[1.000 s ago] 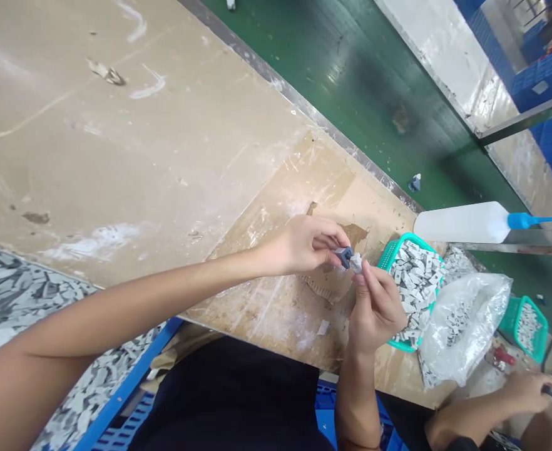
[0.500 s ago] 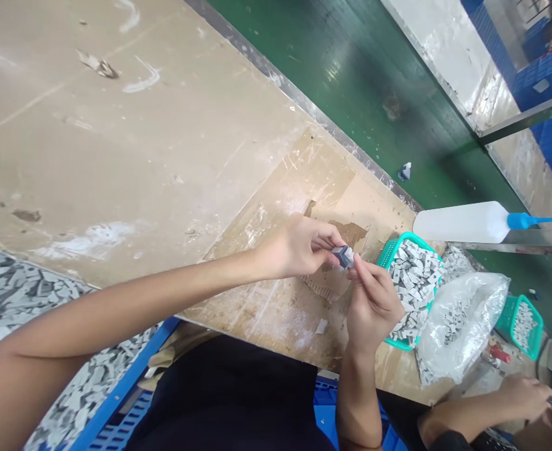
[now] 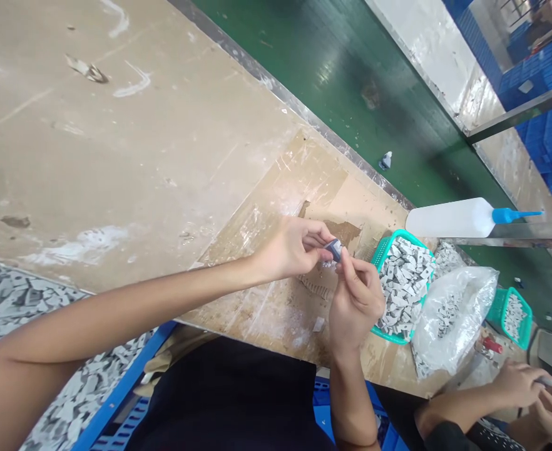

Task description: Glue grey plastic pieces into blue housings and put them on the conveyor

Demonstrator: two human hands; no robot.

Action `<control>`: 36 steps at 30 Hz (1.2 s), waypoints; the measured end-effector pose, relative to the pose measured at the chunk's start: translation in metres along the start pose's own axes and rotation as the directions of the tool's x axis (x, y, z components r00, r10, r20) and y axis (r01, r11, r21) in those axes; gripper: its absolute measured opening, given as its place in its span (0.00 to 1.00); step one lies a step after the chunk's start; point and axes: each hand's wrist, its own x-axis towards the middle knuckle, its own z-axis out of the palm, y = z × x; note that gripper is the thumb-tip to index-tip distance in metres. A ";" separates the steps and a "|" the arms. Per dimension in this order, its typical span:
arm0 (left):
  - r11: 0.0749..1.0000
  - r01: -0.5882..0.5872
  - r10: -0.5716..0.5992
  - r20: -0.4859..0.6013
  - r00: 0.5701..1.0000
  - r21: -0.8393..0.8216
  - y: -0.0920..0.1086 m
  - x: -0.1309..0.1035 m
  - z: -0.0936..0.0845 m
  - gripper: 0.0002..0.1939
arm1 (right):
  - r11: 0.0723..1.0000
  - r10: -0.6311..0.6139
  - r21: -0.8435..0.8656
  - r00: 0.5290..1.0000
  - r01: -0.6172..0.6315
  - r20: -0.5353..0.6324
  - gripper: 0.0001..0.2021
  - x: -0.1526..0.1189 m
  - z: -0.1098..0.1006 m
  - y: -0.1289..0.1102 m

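Loose grey & white pcs [image 3: 13,307], heaped low L, beside worktable [image 3: 130,169]. L hand [image 3: 297,247]: thumb & fingers narrow, pinching blue-grey pc [image 3: 333,249] w/ whitish part, held above torn cardboard [image 3: 316,282]. R hand [image 3: 355,297]: fingertips closed on same pc, R side. Teal basket [image 3: 378,252], full of grey/wht pcs, just R of R hand. Wht bottle [image 3: 449,218], blue nozzle, on its side. Clear plastic bag [image 3: 475,313], beside basket. Sm. teal tub [image 3: 495,307], w/ pcs. Another person's hands [image 3: 524,385], far R
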 end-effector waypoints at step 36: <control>0.752 0.321 -0.225 0.233 0.946 -0.576 0.011 0.016 -0.030 0.16 | 0.825 0.560 0.209 0.812 -0.526 -0.165 0.25 -0.019 -0.082 0.037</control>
